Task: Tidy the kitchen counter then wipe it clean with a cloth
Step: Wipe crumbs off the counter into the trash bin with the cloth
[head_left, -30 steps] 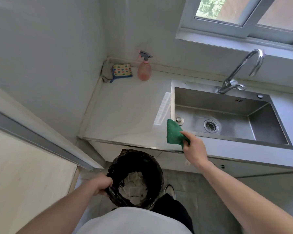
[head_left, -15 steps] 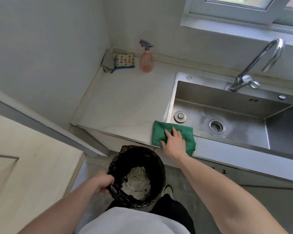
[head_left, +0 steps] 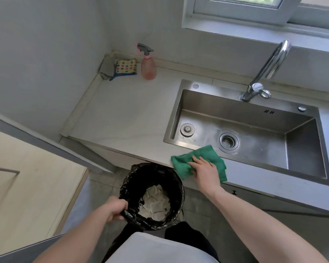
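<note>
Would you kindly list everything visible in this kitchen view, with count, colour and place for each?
green wiping cloth: one, green, on the counter's front strip beside the sink, under the right hand
pale stone counter: one, off-white, left of the sink
stainless steel sink: one, silver, set in the counter; a loose plug lies in it left of the drain
curved chrome tap: one, silver, behind the sink
pink spray bottle: one, pink with grey trigger, upright at the back
dotted sponge cloth: one, cream with coloured dots, back corner
grey rag: one, grey, against the corner wall
black-lined waste bin: one, black, on the floor below the counter edge, pale scraps inside
window: one, pale frame, above the sink
left hand: grips the bin's rim
right hand: presses flat on the cloth
</note>
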The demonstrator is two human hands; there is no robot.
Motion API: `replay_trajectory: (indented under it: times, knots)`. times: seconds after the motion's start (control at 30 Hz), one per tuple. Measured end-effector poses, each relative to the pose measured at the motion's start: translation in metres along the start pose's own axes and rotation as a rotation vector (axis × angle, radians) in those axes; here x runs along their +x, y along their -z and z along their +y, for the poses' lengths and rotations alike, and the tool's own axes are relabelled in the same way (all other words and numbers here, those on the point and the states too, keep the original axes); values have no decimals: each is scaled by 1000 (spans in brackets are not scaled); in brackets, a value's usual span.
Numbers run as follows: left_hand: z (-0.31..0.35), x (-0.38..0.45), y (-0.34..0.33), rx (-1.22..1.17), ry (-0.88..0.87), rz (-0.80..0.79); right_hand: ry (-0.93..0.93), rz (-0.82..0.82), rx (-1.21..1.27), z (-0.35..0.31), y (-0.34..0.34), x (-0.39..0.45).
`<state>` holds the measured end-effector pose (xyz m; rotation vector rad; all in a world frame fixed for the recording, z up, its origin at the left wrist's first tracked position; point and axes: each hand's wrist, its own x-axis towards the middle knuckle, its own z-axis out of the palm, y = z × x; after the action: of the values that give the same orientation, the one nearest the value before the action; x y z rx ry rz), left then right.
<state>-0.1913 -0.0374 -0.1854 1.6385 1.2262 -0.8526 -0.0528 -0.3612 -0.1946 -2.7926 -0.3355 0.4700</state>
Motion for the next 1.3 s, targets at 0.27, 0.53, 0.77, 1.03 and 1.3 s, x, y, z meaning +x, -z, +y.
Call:
replay_trajectory:
  times: [0.27, 0.53, 0.77, 1.03, 1.3]
  knots:
    - [-6, -10, -18, 41, -29, -69, -171, 107, 148, 29, 36, -10]
    - [-9, -4, -19, 101, -59, -76, 77, 62, 213, -68, 31, 10]
    - [-8, -2, -38, 153, -80, -73, -41, -25, 121, -14, 1, -9]
    - [1, -15, -92, 187, -91, -101, -308, 38, 118, 121, 47, -66]
    - [0, -47, -188, 124, -62, -83, -163, 146, 155, 210, 79, -105]
